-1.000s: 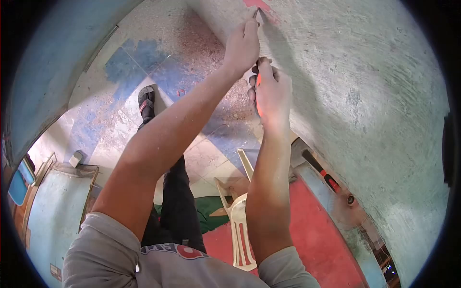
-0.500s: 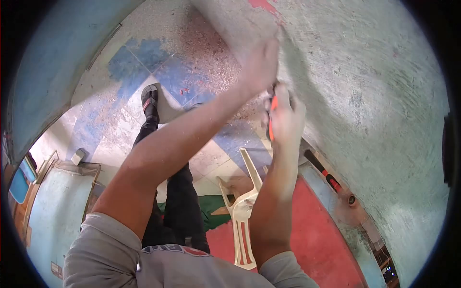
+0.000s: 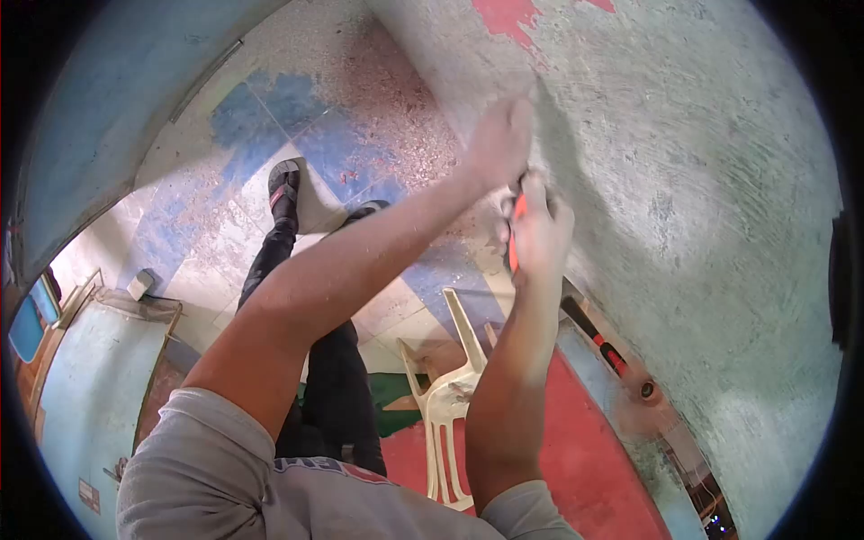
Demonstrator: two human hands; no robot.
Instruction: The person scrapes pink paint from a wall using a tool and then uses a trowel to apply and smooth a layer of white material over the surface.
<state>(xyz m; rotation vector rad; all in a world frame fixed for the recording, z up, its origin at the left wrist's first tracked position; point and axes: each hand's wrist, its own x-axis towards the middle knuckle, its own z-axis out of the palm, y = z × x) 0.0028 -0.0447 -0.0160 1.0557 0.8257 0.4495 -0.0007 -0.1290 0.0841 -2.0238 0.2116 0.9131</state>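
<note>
My right hand [image 3: 543,232] is closed around the orange-and-black handle [image 3: 519,236] of a tool held against the wall [image 3: 666,180]. The working end of the tool is hidden, so its exact kind does not show. Just above it, my left hand [image 3: 502,144] is closed and slightly blurred, close to the wall and in line with the tool's front. Whatever its fingers grip is out of sight. The wall surface is grey-green and scratched, with patches of red paint [image 3: 506,20] at the top.
Chips and dust lie on the blue-and-white tiled floor [image 3: 270,112]. A cream plastic chair [image 3: 447,396] stands below my right arm, beside a red surface [image 3: 585,450]. A tool with a black-and-red handle [image 3: 612,357] rests on a ledge at right. A small block [image 3: 141,284] sits at left.
Both hands have shifted slightly down in the view, staying close together at the wall. The view has tilted a little, showing more red paint at the top.
</note>
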